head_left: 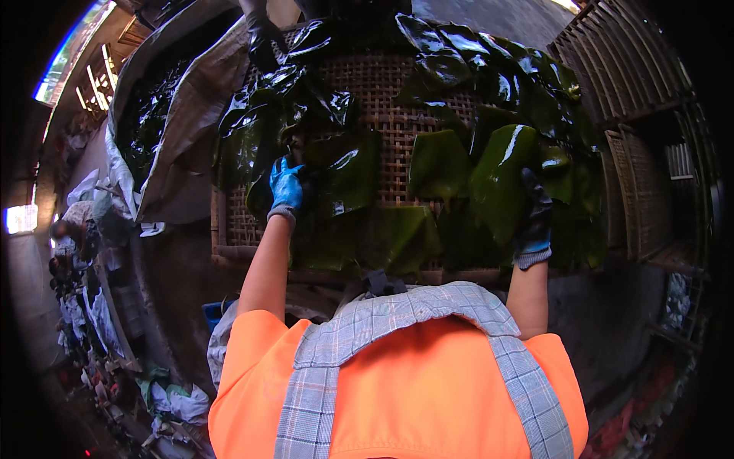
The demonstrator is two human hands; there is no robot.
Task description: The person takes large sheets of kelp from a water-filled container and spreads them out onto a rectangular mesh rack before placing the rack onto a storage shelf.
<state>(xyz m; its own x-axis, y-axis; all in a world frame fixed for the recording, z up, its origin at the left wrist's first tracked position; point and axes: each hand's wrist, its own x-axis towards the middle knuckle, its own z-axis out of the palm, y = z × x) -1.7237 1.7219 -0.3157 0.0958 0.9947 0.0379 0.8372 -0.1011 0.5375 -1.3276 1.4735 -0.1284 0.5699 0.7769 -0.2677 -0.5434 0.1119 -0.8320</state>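
Note:
My left hand (286, 185), in a blue glove with a grey cuff, rests at the left of a woven bamboo tray (372, 92). Its fingers are apart and lie against dark green, glossy wet sheets that look like kelp. Toward the right, my right hand (535, 218), in a black and blue glove, is closed at the edge of a broad green kelp-like sheet (501, 180); its thumb is hidden. Between my hands lie a dark folded sheet (344, 172) and a smaller squarish sheet (440, 164). More sheets overlap along the tray's near side.
Another person's dark-gloved hand (265, 47) reaches over the tray's far left corner. A large pale sack (187, 122) with dark wet material stands at the left. Bamboo racks (642, 183) rise at the right. Cloths and bags (180, 402) lie at the lower left.

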